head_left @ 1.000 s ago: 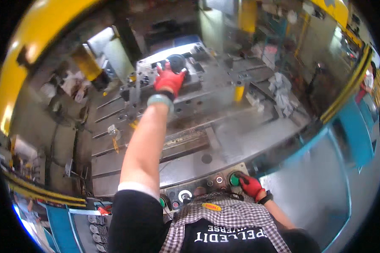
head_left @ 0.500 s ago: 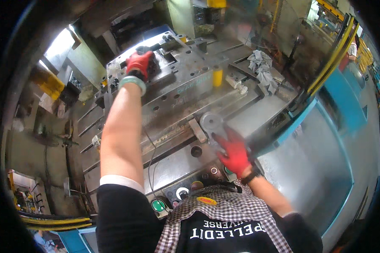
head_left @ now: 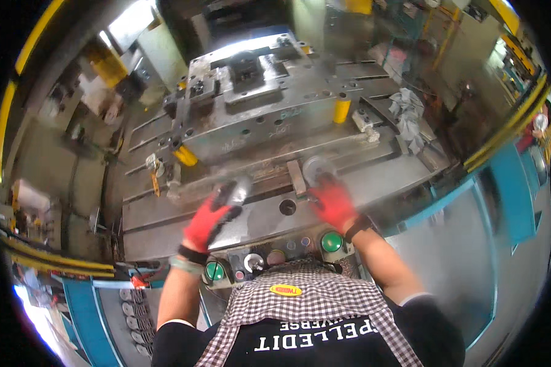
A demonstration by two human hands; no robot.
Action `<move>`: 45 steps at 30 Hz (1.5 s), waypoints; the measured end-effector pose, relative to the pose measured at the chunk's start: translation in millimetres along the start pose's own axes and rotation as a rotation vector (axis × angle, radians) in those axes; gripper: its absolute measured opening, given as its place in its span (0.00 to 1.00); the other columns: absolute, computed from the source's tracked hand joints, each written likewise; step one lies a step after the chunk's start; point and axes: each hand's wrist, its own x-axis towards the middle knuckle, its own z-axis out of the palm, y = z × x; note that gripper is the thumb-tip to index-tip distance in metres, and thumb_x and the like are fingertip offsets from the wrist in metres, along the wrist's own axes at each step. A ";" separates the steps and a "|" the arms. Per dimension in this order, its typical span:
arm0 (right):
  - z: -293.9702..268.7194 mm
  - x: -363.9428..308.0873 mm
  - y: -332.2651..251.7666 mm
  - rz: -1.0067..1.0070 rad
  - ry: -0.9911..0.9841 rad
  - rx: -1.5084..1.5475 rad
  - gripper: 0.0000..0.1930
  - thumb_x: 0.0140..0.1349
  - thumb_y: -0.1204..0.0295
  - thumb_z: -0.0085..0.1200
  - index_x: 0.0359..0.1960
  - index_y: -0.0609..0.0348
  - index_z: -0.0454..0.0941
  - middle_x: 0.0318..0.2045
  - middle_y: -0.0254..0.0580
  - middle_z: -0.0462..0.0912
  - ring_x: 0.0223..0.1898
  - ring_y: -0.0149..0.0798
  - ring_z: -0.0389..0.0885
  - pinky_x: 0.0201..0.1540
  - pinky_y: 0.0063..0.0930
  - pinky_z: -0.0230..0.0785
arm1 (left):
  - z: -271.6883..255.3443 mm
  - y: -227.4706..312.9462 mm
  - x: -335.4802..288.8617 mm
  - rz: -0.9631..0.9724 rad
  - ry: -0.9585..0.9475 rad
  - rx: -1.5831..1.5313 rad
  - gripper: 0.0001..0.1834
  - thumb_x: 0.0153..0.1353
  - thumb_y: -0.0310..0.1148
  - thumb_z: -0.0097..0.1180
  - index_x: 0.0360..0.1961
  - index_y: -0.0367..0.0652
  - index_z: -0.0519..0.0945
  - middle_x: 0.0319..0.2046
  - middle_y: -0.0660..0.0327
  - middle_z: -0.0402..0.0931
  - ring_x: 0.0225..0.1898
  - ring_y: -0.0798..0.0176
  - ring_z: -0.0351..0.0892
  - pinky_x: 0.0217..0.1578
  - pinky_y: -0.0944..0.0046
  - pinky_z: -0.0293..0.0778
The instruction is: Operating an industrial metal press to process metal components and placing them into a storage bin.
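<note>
Left hand [head_left: 207,226], red-gloved: fingers closed on a shiny metal piece [head_left: 240,191], held over the front part of the machine bed [head_left: 263,235]; outline blurred. Right hand [head_left: 332,205], same glove type: fingers gripping the near edge of a round metal disc [head_left: 318,166], also blurred; whether the disc touches the bed, cannot tell. A small metal block [head_left: 296,177] lies just left of the disc. Large die block [head_left: 269,125] sits beyond both hands. Green buttons [head_left: 332,241] on the control panel [head_left: 306,243], nearer the body.
</note>
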 end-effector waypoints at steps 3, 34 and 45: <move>4.9 0.1 -0.1 -0.040 0.017 -0.003 0.19 0.50 0.57 0.53 0.45 0.43 0.74 0.51 0.46 0.67 0.55 0.52 0.61 0.53 0.48 0.54 | 15.2 -102.8 13.2 0.022 0.224 0.013 0.34 0.50 0.32 0.59 0.58 0.37 0.60 0.59 0.51 0.59 0.57 0.56 0.63 0.54 0.62 0.62; -15.5 -14.8 58.1 -0.012 -0.010 0.085 0.18 0.52 0.58 0.52 0.44 0.47 0.75 0.50 0.49 0.68 0.57 0.53 0.60 0.55 0.46 0.55 | 257.4 -220.4 115.8 0.059 -0.029 -0.414 0.26 0.59 0.36 0.49 0.58 0.46 0.60 0.50 0.57 0.68 0.51 0.58 0.69 0.51 0.61 0.65; -55.7 -45.4 67.3 0.606 0.161 1.307 0.22 0.64 0.54 0.37 0.49 0.56 0.70 0.50 0.44 0.70 0.53 0.44 0.66 0.55 0.37 0.60 | 229.8 -210.2 123.5 -0.027 -0.310 -0.201 0.33 0.58 0.41 0.50 0.62 0.47 0.54 0.53 0.58 0.67 0.50 0.60 0.71 0.47 0.63 0.64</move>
